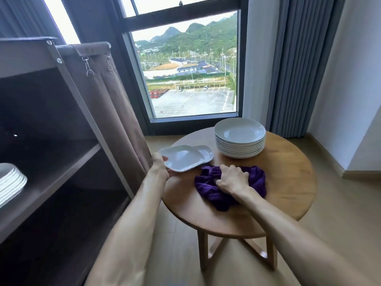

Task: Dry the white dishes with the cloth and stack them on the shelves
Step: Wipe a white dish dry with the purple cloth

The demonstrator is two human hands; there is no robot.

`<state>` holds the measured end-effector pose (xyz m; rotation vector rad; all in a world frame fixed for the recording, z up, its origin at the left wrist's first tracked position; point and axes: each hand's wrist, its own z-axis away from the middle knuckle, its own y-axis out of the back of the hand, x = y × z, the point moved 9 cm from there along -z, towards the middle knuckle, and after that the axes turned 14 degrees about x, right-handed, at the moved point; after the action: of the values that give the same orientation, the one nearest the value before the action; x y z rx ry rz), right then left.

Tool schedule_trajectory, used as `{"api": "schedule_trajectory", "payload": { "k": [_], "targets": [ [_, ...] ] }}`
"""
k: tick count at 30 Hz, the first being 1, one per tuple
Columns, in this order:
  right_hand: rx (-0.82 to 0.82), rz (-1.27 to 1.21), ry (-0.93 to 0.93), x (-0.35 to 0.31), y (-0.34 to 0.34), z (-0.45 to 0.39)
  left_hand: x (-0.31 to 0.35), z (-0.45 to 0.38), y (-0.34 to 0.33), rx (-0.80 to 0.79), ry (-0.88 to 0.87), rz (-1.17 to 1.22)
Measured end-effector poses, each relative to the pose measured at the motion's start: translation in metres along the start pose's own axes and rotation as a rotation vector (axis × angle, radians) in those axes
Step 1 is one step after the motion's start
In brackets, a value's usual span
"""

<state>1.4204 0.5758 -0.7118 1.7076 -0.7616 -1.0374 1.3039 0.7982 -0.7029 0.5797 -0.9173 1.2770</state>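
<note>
**Dish lifted, cloth gathered at window-side table**

Hands work apart over the round wooden table point(288, 182): the left hand point(159, 165) pinches the near rim of a white rectangular dish point(181, 159), tilting it up off a second dish point(206, 151) at the table's left edge, while the right hand point(233, 178) bunches the purple cloth point(210, 193) at the table's centre. A stack of white round plates point(240, 139) waits at the table's far side — dried dishes point(10, 182) already sit on the shelf unit point(68, 162) left of the table. The step likely goes best with the cloth raised to the dish, wiping both faces while the thumb stays firm on the rim — wet glaze may slip.
</note>
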Motion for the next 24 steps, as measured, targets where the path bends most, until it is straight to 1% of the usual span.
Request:
{"api": "schedule_trajectory", "payload": {
  "k": [1, 2, 3, 5, 7, 9, 10, 12, 14, 16, 18, 19, 20, 21, 23, 24],
  "targets": [
    [0.090, -0.062, -0.031, 0.001, 0.006, 0.000, -0.005, 0.004, 0.001, -0.019, 0.001, 0.021],
    [0.175, -0.176, -0.102, 0.007, 0.013, 0.000, -0.009, 0.007, 0.002, -0.038, -0.002, 0.050],
    [0.242, -0.319, -0.214, 0.017, 0.021, -0.002, -0.013, 0.010, 0.003, -0.051, -0.007, 0.082],
    [0.335, -0.585, -0.456, 0.038, 0.036, -0.006, -0.020, 0.014, 0.011, -0.050, -0.023, 0.126],
    [0.409, -0.782, -0.571, 0.043, 0.056, -0.011, -0.026, 0.015, 0.021, -0.028, -0.041, 0.139],
    [0.478, -0.958, -0.583, 0.032, 0.086, -0.018, -0.029, 0.019, 0.026, -0.032, -0.057, 0.149],
    [0.483, -1.059, -0.552, 0.021, 0.102, -0.023, -0.031, 0.023, 0.026, -0.043, -0.063, 0.154],
    [0.421, -1.236, -0.430, -0.015, 0.132, -0.032, -0.035, 0.030, 0.028, -0.046, -0.068, 0.170],
    [0.311, -1.277, -0.237, -0.061, 0.152, -0.029, -0.039, 0.042, 0.024, -0.073, -0.050, 0.215],
    [0.155, -1.216, -0.053, -0.102, 0.149, -0.015, -0.038, 0.054, 0.010, -0.129, -0.044, 0.269],
    [-0.048, -1.103, 0.042, -0.129, 0.122, 0.005, -0.033, 0.068, -0.002, -0.170, -0.050, 0.359],
    [-0.065, -1.032, 0.079, -0.132, 0.112, 0.014, -0.029, 0.074, -0.004, -0.175, -0.054, 0.402],
    [-0.004, -1.000, 0.100, -0.130, 0.106, 0.018, -0.027, 0.079, -0.006, -0.169, -0.052, 0.436],
    [0.104, -1.010, 0.072, -0.122, 0.103, 0.019, -0.027, 0.080, -0.006, -0.166, -0.027, 0.462],
    [0.330, -0.972, -0.077, -0.095, 0.096, 0.022, -0.030, 0.082, -0.007, -0.179, 0.030, 0.498],
    [0.394, -0.926, -0.163, -0.082, 0.091, 0.028, -0.031, 0.082, -0.007, -0.183, 0.029, 0.507]
  ]
}}
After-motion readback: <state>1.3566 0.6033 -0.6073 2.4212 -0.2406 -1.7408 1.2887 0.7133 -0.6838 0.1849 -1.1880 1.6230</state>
